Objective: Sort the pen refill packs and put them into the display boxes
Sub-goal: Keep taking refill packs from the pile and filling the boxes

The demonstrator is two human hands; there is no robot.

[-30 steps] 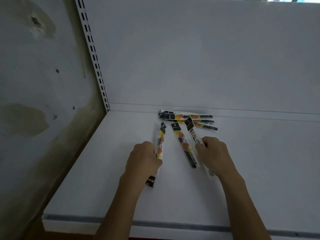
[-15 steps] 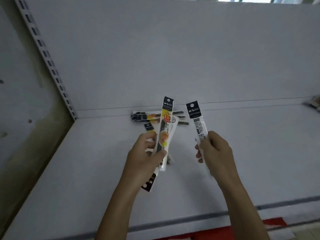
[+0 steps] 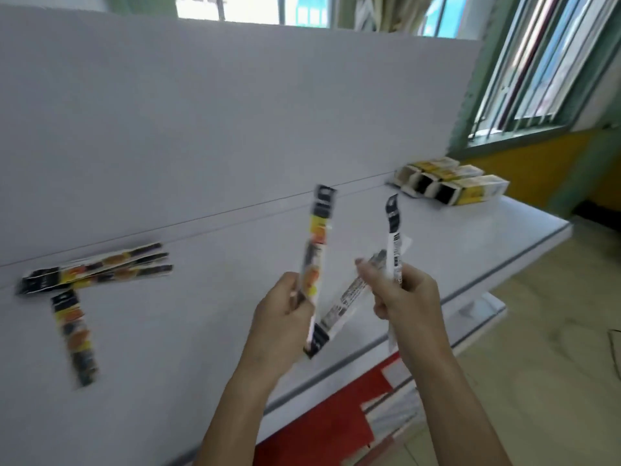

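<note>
on the far left of the white shelf (image 3: 201,331), a loose pile of refill packs (image 3: 97,269) lies against the back panel, with a single pack (image 3: 74,334) just near of it, apparently still unsorted. the left hand (image 3: 282,317) is clamped on a yellow-faced pack (image 3: 317,243), held upright so its print shows. a slanting pack (image 3: 346,297) bridges both hands; which one carries it is unclear. the right hand (image 3: 406,297) pinches a white-backed pack (image 3: 393,237), also upright, likely for comparison. the open display boxes (image 3: 450,183) sit far right, well apart.
</note>
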